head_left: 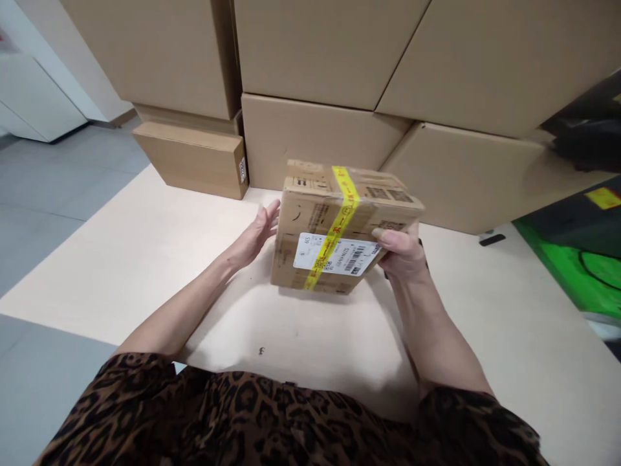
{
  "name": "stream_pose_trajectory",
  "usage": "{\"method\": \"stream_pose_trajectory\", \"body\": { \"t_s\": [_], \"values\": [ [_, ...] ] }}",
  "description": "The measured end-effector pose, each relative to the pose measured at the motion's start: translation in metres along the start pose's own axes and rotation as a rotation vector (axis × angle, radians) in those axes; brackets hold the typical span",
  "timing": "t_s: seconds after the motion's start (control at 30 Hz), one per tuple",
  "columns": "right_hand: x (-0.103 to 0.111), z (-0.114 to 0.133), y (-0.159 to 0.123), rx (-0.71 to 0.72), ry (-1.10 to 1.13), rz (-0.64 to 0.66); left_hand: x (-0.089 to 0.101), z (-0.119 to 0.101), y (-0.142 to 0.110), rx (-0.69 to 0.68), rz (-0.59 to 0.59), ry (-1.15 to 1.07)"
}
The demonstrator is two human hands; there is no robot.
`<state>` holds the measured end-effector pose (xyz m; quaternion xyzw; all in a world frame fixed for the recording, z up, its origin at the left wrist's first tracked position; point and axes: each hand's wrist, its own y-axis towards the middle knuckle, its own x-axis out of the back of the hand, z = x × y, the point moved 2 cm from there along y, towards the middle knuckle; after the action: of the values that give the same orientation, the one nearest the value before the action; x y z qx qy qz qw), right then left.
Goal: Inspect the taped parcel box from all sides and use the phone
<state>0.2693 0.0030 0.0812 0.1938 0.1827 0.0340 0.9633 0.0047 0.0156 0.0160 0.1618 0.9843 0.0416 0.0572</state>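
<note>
L hand (257,236) open, fingers spread, just beside taped carton (310,213) at its 9 o'clock side, steadying it | R hand (400,251) gripping carton's 3 o'clock corner, tilting it so white label (334,254) faces cam | carton over counter (485,310), approx center | stacked cartons (305,45) at 12 o'clock

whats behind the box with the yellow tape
Behind the yellow-taped cardboard box stand stacked cardboard boxes, with the cream table running up to them. The taped box hides the lower middle of those boxes and the table strip just behind it.
</note>
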Motion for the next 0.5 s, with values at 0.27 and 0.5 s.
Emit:
{"method": "stream_pose_trajectory", "body": {
  "t_s": [0.27,0.5],
  "values": [
    [-0.006,-0.023,-0.009,-0.227,0.048,0.024,-0.014,-0.036,-0.015,-0.227,-0.060,-0.127],
    [-0.018,-0.005,-0.011,-0.219,0.033,0.038,-0.016,-0.039,-0.015,-0.165,-0.061,-0.169]
  ]
}}
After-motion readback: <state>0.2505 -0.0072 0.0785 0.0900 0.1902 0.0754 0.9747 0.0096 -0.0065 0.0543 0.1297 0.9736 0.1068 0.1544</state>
